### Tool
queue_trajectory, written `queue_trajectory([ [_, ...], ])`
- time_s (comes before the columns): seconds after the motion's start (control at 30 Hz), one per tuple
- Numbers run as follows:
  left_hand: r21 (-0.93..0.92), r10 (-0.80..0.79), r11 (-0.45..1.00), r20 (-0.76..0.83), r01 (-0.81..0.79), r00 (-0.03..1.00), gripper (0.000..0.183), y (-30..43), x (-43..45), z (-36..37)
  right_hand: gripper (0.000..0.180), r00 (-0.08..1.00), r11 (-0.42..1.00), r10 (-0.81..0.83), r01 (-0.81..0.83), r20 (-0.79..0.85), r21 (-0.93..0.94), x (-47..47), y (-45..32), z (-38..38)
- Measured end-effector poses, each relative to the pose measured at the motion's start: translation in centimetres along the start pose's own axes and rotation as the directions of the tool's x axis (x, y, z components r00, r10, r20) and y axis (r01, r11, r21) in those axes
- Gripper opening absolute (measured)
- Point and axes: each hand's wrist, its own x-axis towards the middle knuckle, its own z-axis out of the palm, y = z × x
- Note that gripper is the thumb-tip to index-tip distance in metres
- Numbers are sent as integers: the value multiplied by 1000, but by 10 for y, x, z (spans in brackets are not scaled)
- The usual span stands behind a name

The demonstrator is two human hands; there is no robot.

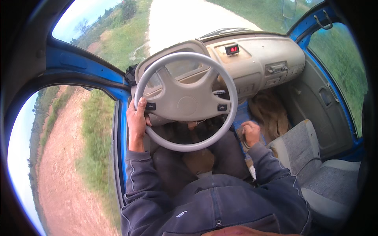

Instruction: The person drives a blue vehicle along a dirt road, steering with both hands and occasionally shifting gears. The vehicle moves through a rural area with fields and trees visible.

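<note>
My left hand (137,114) grips the left side of a grey steering wheel (232,88), its thumb lying along the rim near a black horn button (150,106). My right hand (251,133) is low to the right of the wheel, over the blue centre floor of the cab, with its fingers curled. Whether a gear knob is inside that hand cannot be told. Behind the wheel, the instrument cluster (184,68) is partly covered by the spokes. A small display with red digits (232,49) stands on the beige dashboard (245,63).
A grey passenger seat (298,144) is at the right, with brown cloth (270,113) in the footwell ahead of it. The blue door frame (121,103) borders my left arm. Through the windscreen a pale road (189,23) runs between grassy verges.
</note>
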Motion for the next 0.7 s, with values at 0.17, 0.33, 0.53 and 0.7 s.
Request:
queue_trajectory([
  [0.17,101,7,995,95,-17,995,36,8,26,-8,25,998,988,5,5,-64,155,3,-5,12],
  [0.33,24,-3,1000,101,0,995,35,1,26,-4,22,997,976,16,-32,76,216,48,5,-66],
  [0.53,128,21,991,72,-31,997,35,-4,29,-1,23,977,985,-166,157,133,77,41,16,-63],
  [0.7,207,18,978,58,-30,998,41,-28,28,5,22,999,984,-7,-2,47,180,37,46,-60],
])
